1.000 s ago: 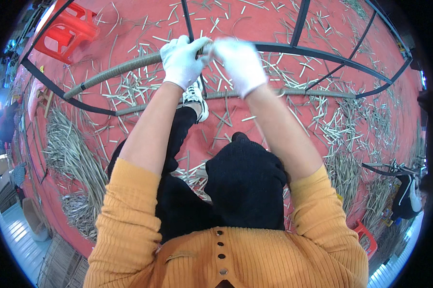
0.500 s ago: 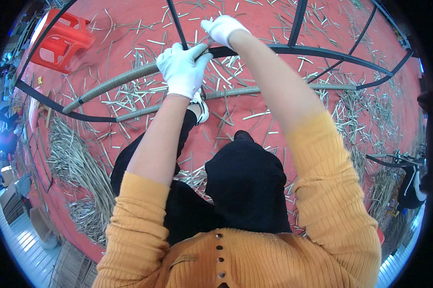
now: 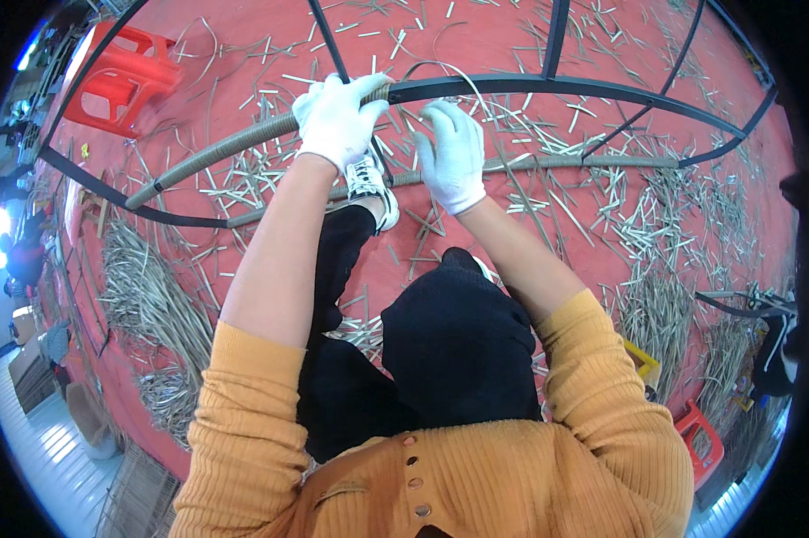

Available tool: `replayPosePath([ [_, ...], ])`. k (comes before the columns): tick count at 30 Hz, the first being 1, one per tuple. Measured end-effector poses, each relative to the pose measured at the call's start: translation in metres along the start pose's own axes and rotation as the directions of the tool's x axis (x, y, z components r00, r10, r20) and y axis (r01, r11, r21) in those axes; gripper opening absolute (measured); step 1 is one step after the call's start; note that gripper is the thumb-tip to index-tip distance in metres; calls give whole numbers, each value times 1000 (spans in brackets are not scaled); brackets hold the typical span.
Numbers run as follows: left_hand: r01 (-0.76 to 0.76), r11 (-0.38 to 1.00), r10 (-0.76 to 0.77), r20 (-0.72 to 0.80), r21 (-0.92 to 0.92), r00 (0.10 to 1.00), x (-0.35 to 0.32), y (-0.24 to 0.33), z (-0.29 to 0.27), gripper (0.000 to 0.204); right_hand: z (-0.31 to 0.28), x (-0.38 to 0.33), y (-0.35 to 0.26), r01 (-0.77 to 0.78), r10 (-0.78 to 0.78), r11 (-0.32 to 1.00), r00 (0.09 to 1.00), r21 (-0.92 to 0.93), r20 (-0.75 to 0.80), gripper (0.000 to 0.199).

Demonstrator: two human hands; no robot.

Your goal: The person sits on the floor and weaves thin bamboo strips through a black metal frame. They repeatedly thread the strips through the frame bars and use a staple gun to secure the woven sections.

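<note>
My left hand (image 3: 337, 121), in a white glove, is closed over a curved metal bar where its woven strip wrapping (image 3: 234, 148) ends. To the right of that hand the bar is bare black metal (image 3: 512, 84). A long thin strip (image 3: 467, 81) loops up from the bar near the wrapping's end and trails down to the right. My right hand (image 3: 456, 152), also gloved, hovers on the near side of the bar, thumb apart from the fingers, with nothing visible in it. A lower, wrapped bar (image 3: 548, 162) passes behind the right hand.
Cut strips litter the red floor (image 3: 404, 260). Strip bundles lie at left (image 3: 153, 291) and right (image 3: 656, 314). Red plastic stools (image 3: 117, 81) stand at the far left. Black frame struts (image 3: 557, 36) rise beyond the bar. My shoe (image 3: 369, 184) is beneath the left hand.
My right hand has come from beyond the bar back to its near side, and its fingers have spread. The looped strip now shows. My left hand keeps its hold on the bar.
</note>
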State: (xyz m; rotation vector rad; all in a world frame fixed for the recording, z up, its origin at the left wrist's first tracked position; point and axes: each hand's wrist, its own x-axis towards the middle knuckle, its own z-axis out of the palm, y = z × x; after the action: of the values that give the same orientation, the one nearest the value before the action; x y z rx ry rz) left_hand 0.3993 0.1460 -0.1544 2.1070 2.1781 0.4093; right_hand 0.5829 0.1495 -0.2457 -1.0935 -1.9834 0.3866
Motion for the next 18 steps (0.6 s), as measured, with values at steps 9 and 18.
replayPosePath([
  [9, 15, 1000, -14, 88, -2, 996, -3, -4, 1, 38, 26, 38, 7, 75, -71, 993, 997, -92, 44, 27],
  [18, 130, 991, -130, 147, 7, 981, 66, -25, 17, 43, -232, -277, -1, -918, 829, 307, 388, 252, 402, 39],
])
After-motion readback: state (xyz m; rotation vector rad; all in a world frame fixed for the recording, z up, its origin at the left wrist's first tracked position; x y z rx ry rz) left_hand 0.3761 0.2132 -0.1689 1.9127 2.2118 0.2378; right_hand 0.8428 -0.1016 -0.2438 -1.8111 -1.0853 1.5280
